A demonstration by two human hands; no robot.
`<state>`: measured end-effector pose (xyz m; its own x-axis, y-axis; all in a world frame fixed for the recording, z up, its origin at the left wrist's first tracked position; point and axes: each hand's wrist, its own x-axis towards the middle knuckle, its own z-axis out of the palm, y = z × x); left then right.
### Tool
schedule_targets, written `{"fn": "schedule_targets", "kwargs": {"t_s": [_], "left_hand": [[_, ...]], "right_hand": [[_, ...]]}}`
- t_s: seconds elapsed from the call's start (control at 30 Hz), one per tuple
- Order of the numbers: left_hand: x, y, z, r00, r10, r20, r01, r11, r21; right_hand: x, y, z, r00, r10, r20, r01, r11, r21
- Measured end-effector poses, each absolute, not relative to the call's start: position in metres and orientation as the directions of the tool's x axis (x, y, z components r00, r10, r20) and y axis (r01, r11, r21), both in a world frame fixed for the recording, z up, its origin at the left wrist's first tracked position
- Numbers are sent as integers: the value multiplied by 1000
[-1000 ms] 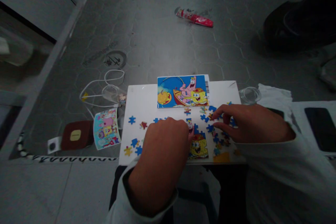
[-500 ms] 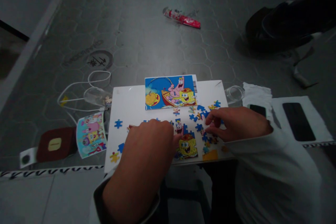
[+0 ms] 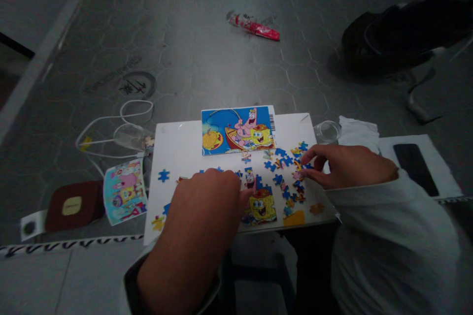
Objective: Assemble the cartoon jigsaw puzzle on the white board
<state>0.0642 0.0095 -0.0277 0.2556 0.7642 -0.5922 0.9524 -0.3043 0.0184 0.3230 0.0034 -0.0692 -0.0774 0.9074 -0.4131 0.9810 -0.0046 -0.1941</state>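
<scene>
My left hand (image 3: 209,202) is over the middle of a white board (image 3: 173,142), back upward. Its fingers are bent down out of sight; only the thumb shows, beside a joined section of jigsaw puzzle (image 3: 263,205) with a yellow sponge figure and part of a pink one. At the board's right side my right hand (image 3: 342,166) hovers by a cluster of loose puzzle pieces (image 3: 286,160), thumb and fingers apart with no piece visible between them. A picture card (image 3: 236,130) with the same figures lies at the board's far edge. A single blue piece (image 3: 164,175) lies to the left.
Left of the board are a colourful card (image 3: 125,191), a dark red case (image 3: 76,205) and a white cable (image 3: 98,120). A phone (image 3: 416,168) and crumpled white tissue (image 3: 356,130) lie to the right. A red wrapper (image 3: 254,27) is on the floor ahead.
My right hand has shifted right across the loose pieces, uncovering some near the board's right edge. My left hand has stayed nearly in place. The view has shifted slightly.
</scene>
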Motion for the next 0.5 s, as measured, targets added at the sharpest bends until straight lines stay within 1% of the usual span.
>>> {"fn": "schedule_targets", "kwargs": {"t_s": [0.23,0.3,0.43,0.5], "left_hand": [[64,11,-30,253,765,-592,951,-309,6],[64,12,-30,250,766,-592,952,-307,4],[64,11,-30,258,754,-604,947,-320,6],[64,11,-29,266,751,-604,944,-331,3]], "right_hand": [[318,3,-66,-45,900,-434,984,-35,-176],[315,1,-63,-18,913,-407,984,-57,-172],[309,-7,-57,66,951,-301,986,-109,-130],[310,-8,-58,61,959,-277,987,-99,-126]]}}
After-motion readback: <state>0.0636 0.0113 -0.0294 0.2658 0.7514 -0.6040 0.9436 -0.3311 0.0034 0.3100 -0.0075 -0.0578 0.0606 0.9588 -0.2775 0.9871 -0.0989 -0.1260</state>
